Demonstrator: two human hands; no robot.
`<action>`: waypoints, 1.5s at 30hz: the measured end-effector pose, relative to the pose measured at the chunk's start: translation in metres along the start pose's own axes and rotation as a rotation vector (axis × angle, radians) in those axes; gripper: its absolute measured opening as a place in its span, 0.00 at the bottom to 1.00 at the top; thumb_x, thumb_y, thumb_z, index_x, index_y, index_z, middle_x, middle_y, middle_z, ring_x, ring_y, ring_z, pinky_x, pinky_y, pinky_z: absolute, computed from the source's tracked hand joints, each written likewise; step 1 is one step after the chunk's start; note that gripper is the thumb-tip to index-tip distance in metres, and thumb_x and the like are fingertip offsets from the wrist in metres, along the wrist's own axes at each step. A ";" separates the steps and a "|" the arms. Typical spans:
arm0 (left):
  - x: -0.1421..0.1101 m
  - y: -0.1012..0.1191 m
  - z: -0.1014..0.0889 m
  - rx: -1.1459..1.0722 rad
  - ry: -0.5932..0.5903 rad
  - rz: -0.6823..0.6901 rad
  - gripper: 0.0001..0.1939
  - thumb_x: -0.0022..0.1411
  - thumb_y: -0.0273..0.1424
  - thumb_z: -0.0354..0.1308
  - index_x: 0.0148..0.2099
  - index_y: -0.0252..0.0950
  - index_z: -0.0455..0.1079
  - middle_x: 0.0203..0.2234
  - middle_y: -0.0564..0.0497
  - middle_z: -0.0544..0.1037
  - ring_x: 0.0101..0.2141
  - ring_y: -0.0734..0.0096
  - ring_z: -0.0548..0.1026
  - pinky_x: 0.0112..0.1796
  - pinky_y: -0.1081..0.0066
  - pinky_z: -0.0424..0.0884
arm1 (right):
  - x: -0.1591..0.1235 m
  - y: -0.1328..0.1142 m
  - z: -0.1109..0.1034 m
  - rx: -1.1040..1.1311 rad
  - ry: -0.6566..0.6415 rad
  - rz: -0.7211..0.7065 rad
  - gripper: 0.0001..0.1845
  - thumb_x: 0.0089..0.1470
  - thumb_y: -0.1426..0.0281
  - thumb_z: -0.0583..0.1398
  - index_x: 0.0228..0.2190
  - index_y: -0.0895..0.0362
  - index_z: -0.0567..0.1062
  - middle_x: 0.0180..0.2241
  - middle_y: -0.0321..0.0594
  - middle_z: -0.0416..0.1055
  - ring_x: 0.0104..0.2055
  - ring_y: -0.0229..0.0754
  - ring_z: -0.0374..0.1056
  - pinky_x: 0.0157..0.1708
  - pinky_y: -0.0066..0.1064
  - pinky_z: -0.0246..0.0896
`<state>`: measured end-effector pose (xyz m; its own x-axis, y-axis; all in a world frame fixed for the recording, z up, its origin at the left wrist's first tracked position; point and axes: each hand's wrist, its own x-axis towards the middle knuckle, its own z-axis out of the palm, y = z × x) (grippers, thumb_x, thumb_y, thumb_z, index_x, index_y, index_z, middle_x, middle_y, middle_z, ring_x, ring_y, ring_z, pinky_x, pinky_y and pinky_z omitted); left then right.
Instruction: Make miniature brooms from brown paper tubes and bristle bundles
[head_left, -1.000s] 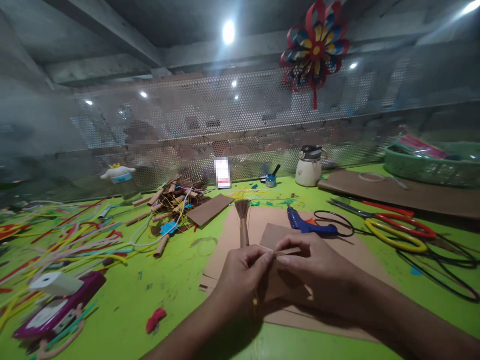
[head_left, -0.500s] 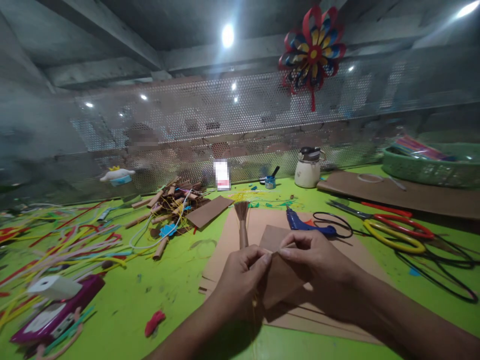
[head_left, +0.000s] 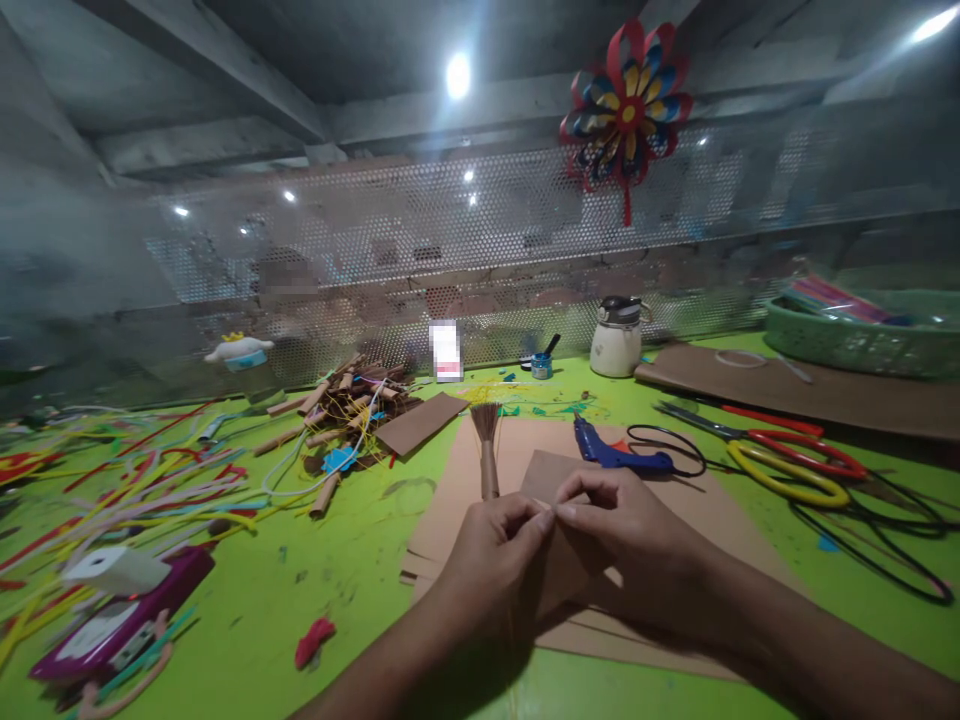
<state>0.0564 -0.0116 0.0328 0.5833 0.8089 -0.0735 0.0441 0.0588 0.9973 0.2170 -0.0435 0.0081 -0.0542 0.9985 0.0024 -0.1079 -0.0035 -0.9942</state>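
Observation:
My left hand (head_left: 495, 550) and my right hand (head_left: 630, 525) meet over a stack of light brown paper (head_left: 465, 480), thumbs and forefingers pinched almost tip to tip. What they pinch is too small to make out. A rolled brown paper piece with a fringed, brush-like end (head_left: 487, 450) points away from me, its near end hidden behind my left hand; I cannot tell whether that hand touches it. A darker brown paper piece (head_left: 541, 472) lies just beyond and beneath my fingers. A blue glue gun (head_left: 619, 450) lies beyond my right hand.
Scissors with red and yellow handles (head_left: 787, 485) and black cables (head_left: 870, 545) lie right. Rolled brown tubes (head_left: 326, 495) are heaped left, near coloured strips (head_left: 172, 490) and a purple power strip (head_left: 124, 625). A white jug (head_left: 615, 345) and green basket (head_left: 847, 340) stand behind.
My fingertips have come closer together, the right hand shifting slightly left toward the left one. The view has shifted a little; the things on the table keep their places.

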 end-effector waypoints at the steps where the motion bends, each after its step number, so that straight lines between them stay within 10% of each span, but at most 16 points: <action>1: 0.000 0.000 0.000 0.006 0.004 0.016 0.16 0.50 0.40 0.62 0.24 0.30 0.70 0.17 0.53 0.67 0.20 0.79 0.60 0.22 0.76 0.56 | -0.001 0.000 0.001 0.015 -0.003 0.003 0.17 0.41 0.59 0.66 0.25 0.60 0.71 0.19 0.34 0.66 0.21 0.34 0.61 0.20 0.25 0.52; 22: 0.011 -0.025 -0.019 -0.039 -0.079 -0.035 0.18 0.50 0.43 0.62 0.27 0.30 0.69 0.19 0.50 0.69 0.21 0.75 0.64 0.23 0.74 0.57 | -0.001 -0.004 -0.005 -0.026 0.050 0.055 0.21 0.40 0.54 0.66 0.20 0.62 0.73 0.17 0.35 0.65 0.19 0.34 0.60 0.19 0.26 0.51; 45: 0.004 0.004 -0.034 -0.027 -0.207 -0.111 0.17 0.50 0.42 0.61 0.27 0.32 0.64 0.15 0.55 0.68 0.18 0.77 0.66 0.23 0.75 0.62 | -0.002 -0.025 -0.014 -0.032 0.053 0.020 0.27 0.41 0.47 0.62 0.22 0.61 0.73 0.19 0.37 0.68 0.22 0.37 0.63 0.22 0.27 0.55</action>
<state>0.0316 0.0112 0.0368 0.7304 0.6591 -0.1791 0.0974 0.1590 0.9825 0.2341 -0.0450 0.0318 -0.0029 0.9997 -0.0229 -0.0754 -0.0230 -0.9969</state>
